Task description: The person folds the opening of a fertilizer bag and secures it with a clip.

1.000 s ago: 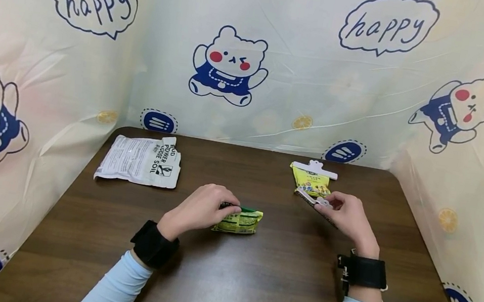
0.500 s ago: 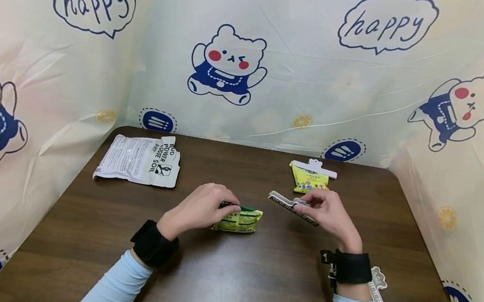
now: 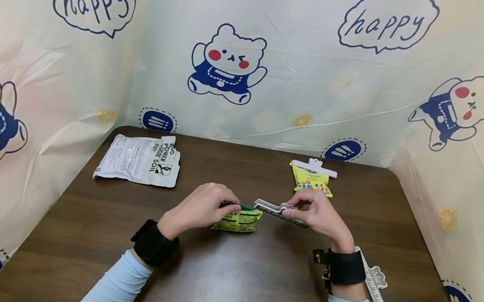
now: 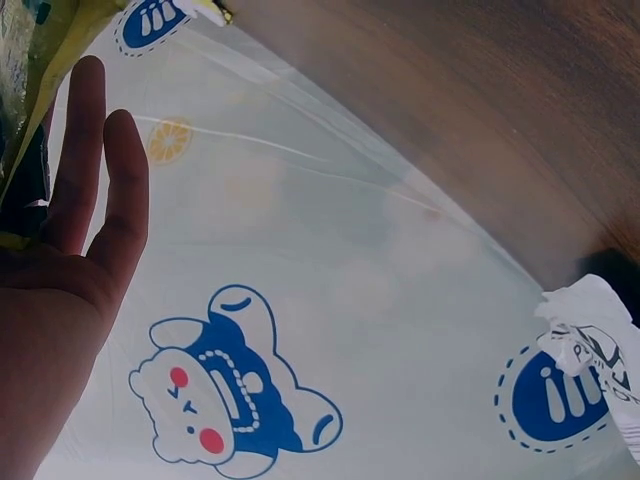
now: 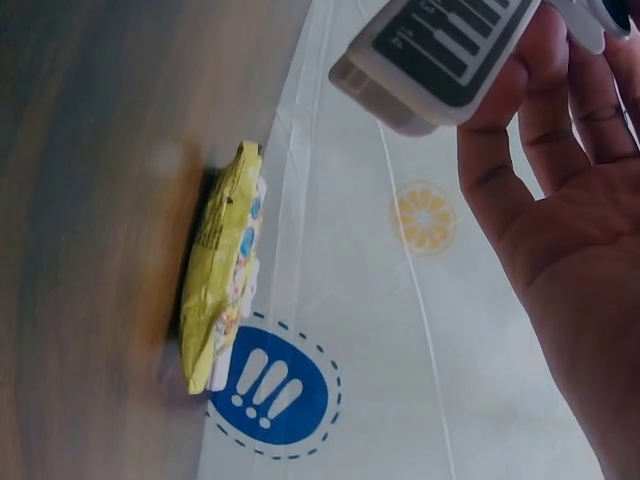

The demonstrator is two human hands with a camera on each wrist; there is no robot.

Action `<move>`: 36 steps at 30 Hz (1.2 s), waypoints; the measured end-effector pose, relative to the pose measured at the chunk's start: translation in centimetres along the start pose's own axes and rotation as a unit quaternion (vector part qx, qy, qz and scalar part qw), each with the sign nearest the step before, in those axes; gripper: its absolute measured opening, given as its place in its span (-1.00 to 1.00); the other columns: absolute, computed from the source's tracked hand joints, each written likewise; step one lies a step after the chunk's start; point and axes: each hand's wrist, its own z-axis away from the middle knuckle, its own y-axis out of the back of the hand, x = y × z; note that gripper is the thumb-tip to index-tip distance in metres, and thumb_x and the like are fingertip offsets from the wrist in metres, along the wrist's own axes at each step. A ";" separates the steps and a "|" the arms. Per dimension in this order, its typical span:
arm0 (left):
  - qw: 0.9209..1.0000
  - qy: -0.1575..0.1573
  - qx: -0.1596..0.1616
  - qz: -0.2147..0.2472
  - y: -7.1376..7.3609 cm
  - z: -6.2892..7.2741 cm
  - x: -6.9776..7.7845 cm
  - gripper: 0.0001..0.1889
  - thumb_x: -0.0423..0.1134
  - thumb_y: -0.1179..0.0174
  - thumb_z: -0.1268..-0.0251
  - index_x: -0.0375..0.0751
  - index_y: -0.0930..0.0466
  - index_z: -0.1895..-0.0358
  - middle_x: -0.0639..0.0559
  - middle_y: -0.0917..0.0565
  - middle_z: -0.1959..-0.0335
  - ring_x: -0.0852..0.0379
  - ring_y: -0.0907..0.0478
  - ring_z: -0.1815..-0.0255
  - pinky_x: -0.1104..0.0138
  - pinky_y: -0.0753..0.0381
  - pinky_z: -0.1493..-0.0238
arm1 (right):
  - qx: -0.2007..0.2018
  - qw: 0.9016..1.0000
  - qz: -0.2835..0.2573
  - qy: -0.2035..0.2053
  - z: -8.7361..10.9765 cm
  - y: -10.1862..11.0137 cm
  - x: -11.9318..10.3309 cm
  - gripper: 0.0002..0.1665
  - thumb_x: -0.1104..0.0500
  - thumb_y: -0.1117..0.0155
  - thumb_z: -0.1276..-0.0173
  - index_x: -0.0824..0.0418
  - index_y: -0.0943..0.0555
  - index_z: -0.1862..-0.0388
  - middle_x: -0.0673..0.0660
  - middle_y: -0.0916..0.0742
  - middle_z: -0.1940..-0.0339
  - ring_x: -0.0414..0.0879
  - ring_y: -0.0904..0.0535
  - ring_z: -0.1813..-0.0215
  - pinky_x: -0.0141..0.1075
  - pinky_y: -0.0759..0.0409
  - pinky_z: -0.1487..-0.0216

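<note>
In the head view my left hand (image 3: 199, 209) pinches the top of a green and yellow packet (image 3: 239, 220) near the table's middle; its fingers hide part of the top edge. My right hand (image 3: 321, 216) holds a bag clip (image 3: 277, 212) by its handle, just above the table, with the clip's left end at the packet's right top corner. A black and white pattern marks the long edge of this clip (image 5: 450, 50) in the right wrist view. The left wrist view shows the packet (image 4: 45, 50) only at its upper left edge, beside the fingers.
A yellow packet (image 3: 312, 179) with a white clip (image 3: 315, 167) lies at the back right. Another clip (image 3: 374, 286) rests on the table by my right wrist. At the back left lies a white soil bag (image 3: 139, 160). Printed curtains (image 3: 274, 114) surround the wooden table (image 3: 223, 291).
My right hand has carried the bag clip leftward from beside the yellow packet to the green packet. The clip by my right wrist has come into view. My left hand stays put.
</note>
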 end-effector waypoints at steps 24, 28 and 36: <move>1.000 0.002 0.000 -0.002 0.0 0.0 0.0 -0.92 -0.20 -0.40 -0.46 -0.04 -0.86 0.14 0.18 -0.79 0.24 0.23 -0.68 0.20 0.22 -0.65 0.11 | -0.039 0.999 0.005 -0.020 -0.9 -1.6 -0.4 -0.87 0.23 -0.62 -0.29 0.05 -0.80 0.26 0.01 -0.74 0.38 -0.02 -0.58 0.31 -0.17 -0.56 0.31; 1.000 -0.001 -0.001 -0.005 0.2 0.0 0.0 -0.91 -0.17 -0.38 -0.48 -0.03 -0.86 0.14 0.20 -0.77 0.22 0.23 -0.66 0.16 0.24 -0.65 0.08 | -0.054 0.998 0.010 -0.032 -0.9 -1.5 -0.3 -0.80 0.21 -0.62 -0.29 0.08 -0.80 0.13 0.02 -0.73 0.33 0.01 -0.60 0.27 -0.21 -0.59 0.27; 1.000 -0.013 0.019 -0.014 1.4 0.3 -0.5 -0.94 -0.18 -0.46 -0.39 -0.03 -0.85 0.18 0.15 -0.70 0.10 0.11 -0.55 -0.08 0.19 -0.56 -0.11 | -0.067 0.997 0.007 -0.031 -0.9 -1.3 -0.5 -0.81 0.22 -0.63 -0.28 0.10 -0.81 0.14 0.01 -0.77 0.29 0.02 -0.65 0.22 -0.13 -0.64 0.18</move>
